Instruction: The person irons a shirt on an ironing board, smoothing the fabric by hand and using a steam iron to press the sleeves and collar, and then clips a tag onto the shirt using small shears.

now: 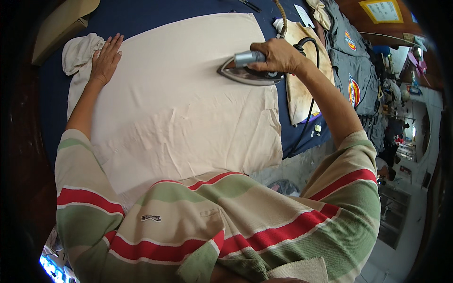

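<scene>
Left hand (106,57) spread flat, gripping nothing, on upper left of pale cloth (179,70). Near cloth's right edge, iron (240,74) held by handle (247,58) in closed right hand (278,55). Farther right, grey garments (351,60) with lettered oval emblems (350,40), then yellow-bordered written sign (382,11).

Cream cloth (174,85) and iron (252,75), partly obscured.
Near edge is partly hidden by striped shirt (264,203); handle (248,58) is partly covered by right hand (279,55); cardboard box (61,30) cut off at top; far-room clutter (392,94) is too small to be identified.
</scene>
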The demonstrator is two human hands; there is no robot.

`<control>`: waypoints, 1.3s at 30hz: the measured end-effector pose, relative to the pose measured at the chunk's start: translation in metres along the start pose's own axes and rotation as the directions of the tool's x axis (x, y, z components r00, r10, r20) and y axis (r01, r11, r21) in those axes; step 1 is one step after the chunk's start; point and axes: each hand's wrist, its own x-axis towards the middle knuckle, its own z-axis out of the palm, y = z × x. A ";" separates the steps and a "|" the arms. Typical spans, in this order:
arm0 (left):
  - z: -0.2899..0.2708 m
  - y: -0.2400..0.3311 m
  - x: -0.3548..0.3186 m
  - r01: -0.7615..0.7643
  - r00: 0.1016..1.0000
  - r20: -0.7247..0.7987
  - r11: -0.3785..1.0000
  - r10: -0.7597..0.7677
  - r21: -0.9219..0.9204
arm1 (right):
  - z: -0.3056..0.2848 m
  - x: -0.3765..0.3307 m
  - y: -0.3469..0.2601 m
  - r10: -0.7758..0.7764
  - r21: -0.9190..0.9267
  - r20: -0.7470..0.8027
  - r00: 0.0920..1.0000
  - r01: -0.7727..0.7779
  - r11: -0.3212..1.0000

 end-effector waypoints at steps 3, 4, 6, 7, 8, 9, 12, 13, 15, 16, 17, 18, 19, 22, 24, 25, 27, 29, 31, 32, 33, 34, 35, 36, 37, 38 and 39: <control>-0.002 0.001 -0.001 -0.001 1.000 -0.005 1.000 0.001 -0.015 | 0.004 -0.005 -0.004 -0.080 -0.002 0.005 0.997 0.080 0.997; -0.004 0.002 -0.001 0.005 1.000 0.005 1.000 -0.005 -0.012 | 0.002 -0.004 -0.004 -0.029 -0.012 0.003 1.000 0.029 0.999; -0.005 0.003 -0.004 0.014 1.000 0.021 1.000 -0.014 -0.010 | -0.003 0.001 -0.008 0.066 -0.027 0.000 0.998 -0.066 0.997; -0.006 0.002 -0.007 0.018 0.999 0.026 1.000 -0.018 -0.012 | -0.004 0.010 -0.003 0.166 -0.022 -0.057 0.984 -0.168 0.986; -0.006 0.002 -0.007 0.020 0.999 0.028 1.000 -0.019 -0.015 | -0.005 0.017 0.005 0.236 0.018 -0.137 0.962 -0.235 0.972; -0.008 0.004 -0.005 0.012 1.000 0.019 1.000 -0.012 -0.017 | -0.002 0.024 0.020 0.285 0.032 -0.203 0.937 -0.285 0.958; -0.008 0.006 -0.004 -0.007 1.000 0.008 1.000 0.007 -0.017 | -0.005 0.055 0.072 0.425 0.085 -0.294 0.856 -0.419 0.904; -0.005 0.006 -0.001 -0.014 1.000 0.001 1.000 0.014 -0.022 | -0.008 0.063 0.089 0.447 0.089 -0.310 0.839 -0.443 0.892; -0.002 -0.001 -0.003 -0.015 1.000 -0.013 1.000 0.015 -0.020 | -0.020 0.082 0.094 0.528 0.139 -0.233 0.817 -0.509 0.849; 0.001 0.000 -0.004 -0.027 0.999 -0.023 0.999 0.027 -0.022 | -0.022 0.080 0.095 0.469 0.108 -0.233 0.852 -0.456 0.883; 0.004 -0.002 -0.004 -0.033 0.999 -0.027 0.999 0.032 -0.022 | -0.020 0.079 0.095 0.400 0.081 -0.228 0.888 -0.393 0.916; 0.003 -0.003 -0.005 -0.053 0.998 -0.046 0.999 0.053 -0.007 | -0.016 0.080 0.091 0.320 0.058 -0.213 0.923 -0.315 0.947; 0.003 -0.002 -0.008 -0.065 0.996 -0.055 0.998 0.066 0.009 | -0.012 0.079 0.073 0.220 0.072 -0.221 0.950 -0.210 0.975; -0.004 0.001 -0.009 -0.065 0.998 -0.023 0.997 0.066 0.049 | -0.008 0.064 -0.003 0.152 0.119 -0.070 0.986 -0.143 0.983; -0.028 0.009 -0.016 -0.120 0.977 -0.167 0.988 0.135 0.095 | -0.004 0.066 -0.053 0.080 0.065 -0.038 0.996 -0.077 0.995; -0.047 0.018 -0.018 -0.152 0.932 -0.315 0.982 0.179 0.109 | -0.002 0.070 -0.072 0.052 0.098 -0.008 0.999 -0.051 0.994; -0.064 0.032 -0.040 -0.153 0.901 -0.397 0.984 0.176 0.089 | -0.002 0.084 -0.103 -0.017 0.087 0.002 1.000 0.017 0.996; -0.067 0.056 -0.081 -0.108 0.954 -0.280 0.994 0.106 0.009 | 0.001 0.096 -0.118 -0.051 0.093 -0.006 0.999 0.051 0.994; -0.079 0.088 -0.147 -0.069 0.991 -0.120 0.991 0.055 -0.114 | 0.001 0.103 -0.127 -0.043 0.110 0.000 0.999 0.042 0.993; -0.077 0.098 -0.179 0.029 0.997 -0.062 0.990 -0.039 -0.140 | 0.001 0.106 -0.130 -0.055 0.110 0.004 0.998 0.054 0.992; -0.069 0.108 -0.204 0.127 0.978 -0.143 0.976 -0.153 -0.178 | 0.000 0.108 -0.134 -0.062 0.104 0.012 0.998 0.060 0.993; -0.067 0.116 -0.218 0.185 0.971 -0.106 0.954 -0.214 -0.234 | 0.001 0.110 -0.136 -0.075 0.101 0.022 0.997 0.073 0.992; -0.066 0.121 -0.231 0.246 0.959 -0.066 0.925 -0.276 -0.289 | 0.002 0.113 -0.139 -0.095 0.121 0.037 0.995 0.090 0.989; -0.065 0.124 -0.240 0.304 0.943 -0.026 0.889 -0.332 -0.341 | 0.004 0.114 -0.141 -0.113 0.140 0.051 0.992 0.105 0.985; -0.065 0.128 -0.245 0.293 0.928 -0.119 0.889 -0.353 -0.352 | 0.004 0.116 -0.146 -0.129 0.159 0.064 0.990 0.118 0.980; -0.065 0.133 -0.246 0.282 0.904 -0.211 0.889 -0.373 -0.361 | 0.003 0.119 -0.153 -0.179 0.172 0.073 0.981 0.164 0.971; -0.066 0.137 -0.249 0.269 0.871 -0.302 0.890 -0.388 -0.368 | 0.001 0.120 -0.163 -0.226 0.185 0.082 0.971 0.208 0.960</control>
